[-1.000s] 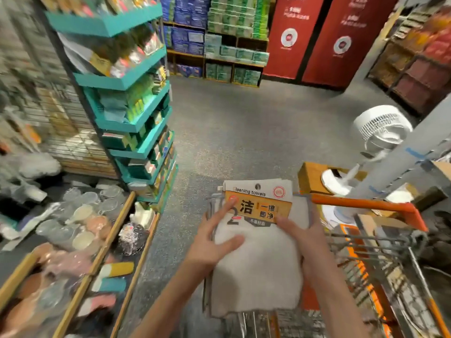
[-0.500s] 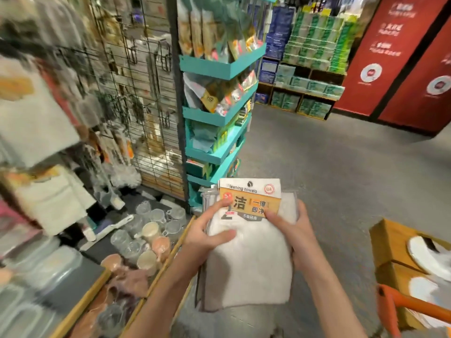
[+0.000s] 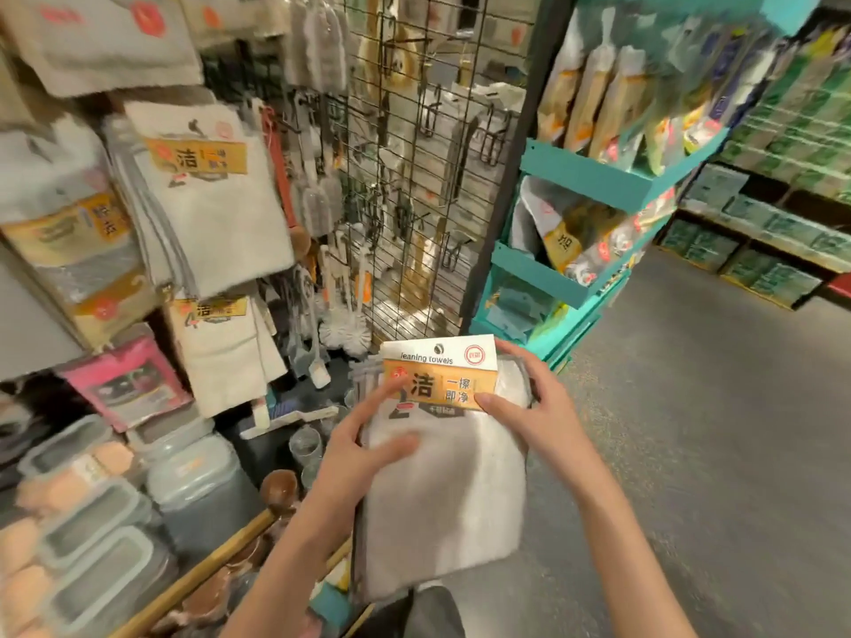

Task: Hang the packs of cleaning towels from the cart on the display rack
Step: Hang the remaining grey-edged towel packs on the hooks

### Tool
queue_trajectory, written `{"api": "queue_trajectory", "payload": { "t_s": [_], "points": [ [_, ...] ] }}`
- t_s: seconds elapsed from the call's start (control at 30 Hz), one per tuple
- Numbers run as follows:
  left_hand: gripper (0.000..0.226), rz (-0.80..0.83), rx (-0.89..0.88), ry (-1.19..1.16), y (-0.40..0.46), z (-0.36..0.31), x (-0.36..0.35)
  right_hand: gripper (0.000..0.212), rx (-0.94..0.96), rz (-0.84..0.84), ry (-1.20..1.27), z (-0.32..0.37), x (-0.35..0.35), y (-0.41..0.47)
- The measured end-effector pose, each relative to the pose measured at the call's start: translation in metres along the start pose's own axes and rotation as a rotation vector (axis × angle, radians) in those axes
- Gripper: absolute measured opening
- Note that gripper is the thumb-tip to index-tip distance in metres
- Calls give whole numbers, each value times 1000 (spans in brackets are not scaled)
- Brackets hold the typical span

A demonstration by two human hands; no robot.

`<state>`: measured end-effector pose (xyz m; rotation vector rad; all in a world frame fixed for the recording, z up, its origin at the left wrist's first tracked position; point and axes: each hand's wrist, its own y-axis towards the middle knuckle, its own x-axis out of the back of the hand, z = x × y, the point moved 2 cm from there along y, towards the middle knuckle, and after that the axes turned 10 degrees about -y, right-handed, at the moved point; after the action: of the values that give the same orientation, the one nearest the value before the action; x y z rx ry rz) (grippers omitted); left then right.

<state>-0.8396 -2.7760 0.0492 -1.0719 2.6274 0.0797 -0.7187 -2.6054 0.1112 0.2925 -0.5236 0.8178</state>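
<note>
I hold a stack of cleaning towel packs (image 3: 446, 508) upright in front of me: grey-white cloth with a white and orange card on top. My left hand (image 3: 364, 448) grips the stack's left edge, thumb across the cloth. My right hand (image 3: 529, 407) holds the upper right corner, thumb on the orange label. The display rack (image 3: 400, 186), a black wire grid with hooks, stands just behind the packs. More towel packs of the same kind (image 3: 207, 191) hang at the left. The cart is out of view.
A teal shelf unit (image 3: 598, 177) with bagged goods stands right of the rack. Brushes (image 3: 345, 287) hang low on the grid. Lidded plastic containers (image 3: 92, 522) and cups (image 3: 304, 446) fill a wooden-edged bin at lower left. Grey floor (image 3: 690, 407) stretches to the right.
My view has swung left from the cart to the rack; the orange cart has left the frame. Both hands keep the same hold on the packs, now close to the wire grid.
</note>
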Motion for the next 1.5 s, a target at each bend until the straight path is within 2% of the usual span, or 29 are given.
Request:
{"api": "queue_trajectory", "payload": {
  "t_s": [0.13, 0.2, 0.3, 0.37, 0.47, 0.67, 0.87, 0.97, 1.1, 1.37, 1.5],
  "points": [
    [65, -173, -71, -18, 42, -2, 11, 45, 38, 112, 45, 3, -17, 74],
    [66, -250, -117, -15, 63, -6, 14, 46, 29, 197, 96, 7, -26, 110],
    [68, -333, -160, 4, 91, -13, 16, 49, 42, 232, 61, 15, -40, 159],
    [70, -375, -188, 11, 106, -17, 19, 40, 57, 249, 66, 20, -49, 187],
    [74, -435, -208, -22, 121, -22, 24, 31, 78, 288, 91, 26, -60, 220],
    [84, -622, -297, 14, 138, -27, 43, 30, 87, 403, 187, 34, -89, 255],
    [80, -655, -291, 24, 139, -31, 60, 29, 112, 485, 255, 43, -108, 272],
    [81, -648, -290, 34, 136, -37, 68, 20, 171, 479, 242, 51, -118, 274],
    [84, -679, -273, 84, 131, -44, 84, 20, 215, 475, 279, 64, -132, 274],
    [71, -712, -262, 99, 127, -51, 105, 28, 250, 514, 328, 80, -153, 281],
    [75, -734, -283, 54, 128, -55, 109, 26, 276, 581, 372, 91, -159, 286]
  ]
}}
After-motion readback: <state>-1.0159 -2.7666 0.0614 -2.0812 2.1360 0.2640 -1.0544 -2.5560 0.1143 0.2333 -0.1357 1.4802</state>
